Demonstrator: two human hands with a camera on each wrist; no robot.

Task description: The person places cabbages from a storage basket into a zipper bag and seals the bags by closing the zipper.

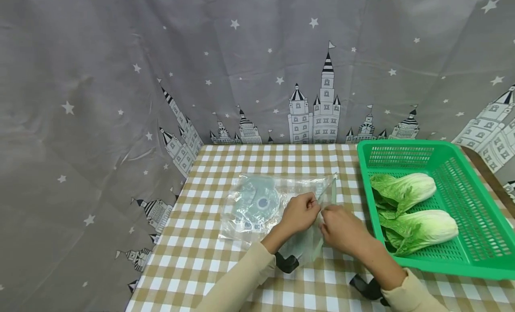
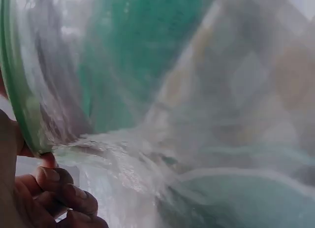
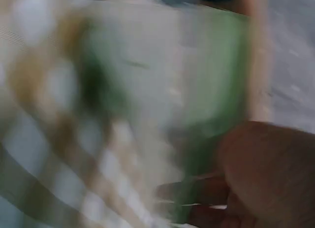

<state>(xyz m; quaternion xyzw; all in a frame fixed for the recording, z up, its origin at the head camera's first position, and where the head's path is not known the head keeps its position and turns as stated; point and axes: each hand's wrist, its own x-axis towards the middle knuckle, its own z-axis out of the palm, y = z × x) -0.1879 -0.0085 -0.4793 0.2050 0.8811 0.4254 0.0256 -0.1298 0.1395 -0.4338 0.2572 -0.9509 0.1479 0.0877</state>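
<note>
Two hands meet over a clear plastic bag (image 1: 277, 204) on the checked counter (image 1: 209, 267), each pinching the bag's green-striped mouth edge: the left hand (image 1: 299, 212) has its fingers curled onto the near lip, and the right hand (image 1: 342, 229) closes thumb and fingers on the lip just beside it, the knuckles of the two almost touching. In the left wrist view, curled fingertips (image 2: 59, 181) sit right under the green seal strip (image 2: 19, 105), with film bulging away from them, which suggests the grip is set there to part the two layers of the mouth rather than to carry the bag. The right wrist view is too blurred to show more than a thumb against green-edged film. The bag lies mostly flat, its long axis running across the counter from the hands out to the left, its closed end and a round bluish print (image 1: 257, 202) pointing away from the left hand, its mouth turned toward the right hand and lifted a little off the cloth. Just beyond the right hand, well clear of the bag, a green basket (image 1: 474, 258) holds two heads of cabbage (image 1: 418, 209), lying side by side with their pale stems pointing away from the hands. A star-and-castle curtain (image 1: 120, 79) hangs behind.
</note>
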